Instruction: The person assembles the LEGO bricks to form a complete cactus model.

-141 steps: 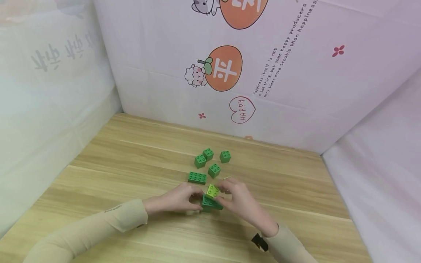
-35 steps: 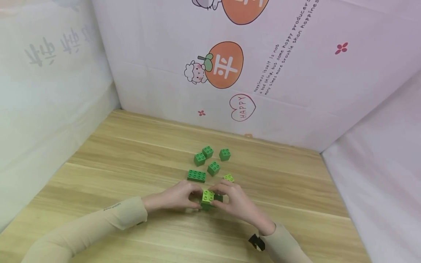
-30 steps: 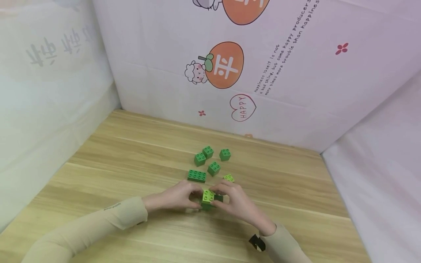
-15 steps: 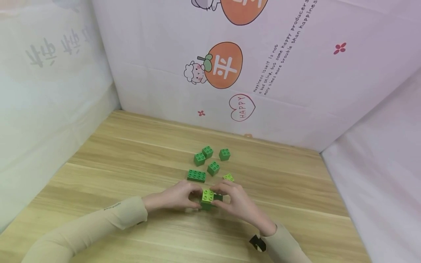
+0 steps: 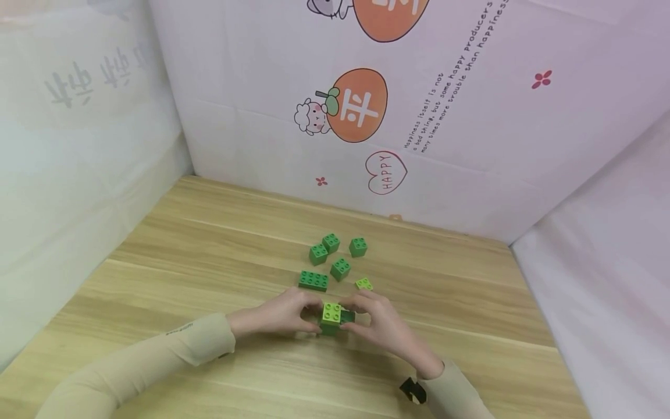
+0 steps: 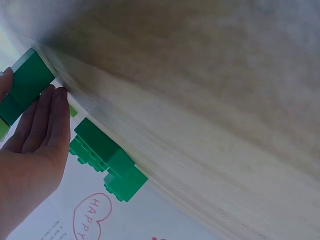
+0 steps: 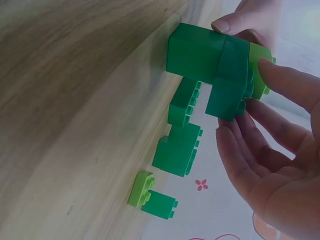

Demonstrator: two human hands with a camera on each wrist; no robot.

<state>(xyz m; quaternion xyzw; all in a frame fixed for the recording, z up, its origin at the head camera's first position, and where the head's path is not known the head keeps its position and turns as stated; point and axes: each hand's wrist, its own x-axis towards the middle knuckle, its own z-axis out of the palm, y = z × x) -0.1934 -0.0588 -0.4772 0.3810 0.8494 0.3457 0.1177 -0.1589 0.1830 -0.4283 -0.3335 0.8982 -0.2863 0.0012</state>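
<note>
A small stack of toy building bricks stands between the hands in the head view. Its top is a lime brick point(image 5: 331, 312) with studs up, seated on the left end of a dark green brick point(image 5: 348, 316) that juts out to the right. Underneath is a thicker green brick point(image 7: 195, 55). My left hand point(image 5: 282, 312) grips the stack from the left, thumb on the near side and fingers on the far side point(image 6: 35, 155). My right hand point(image 5: 379, 320) curves loosely around the jutting end, fingertips right at the lime brick's edge in the right wrist view.
Behind the stack lie a flat eight-stud green brick point(image 5: 313, 281) and several four-stud green bricks point(image 5: 340, 269). A second lime brick point(image 5: 363, 284) lies just beyond the right hand. White printed cloth point(image 5: 251, 139) rises at the wooden table's far edge.
Earlier my right hand held the lime brick tilted above the green bricks; now it sits level on them. In the last half second my right fingertips have drawn slightly right, off the lime brick.
</note>
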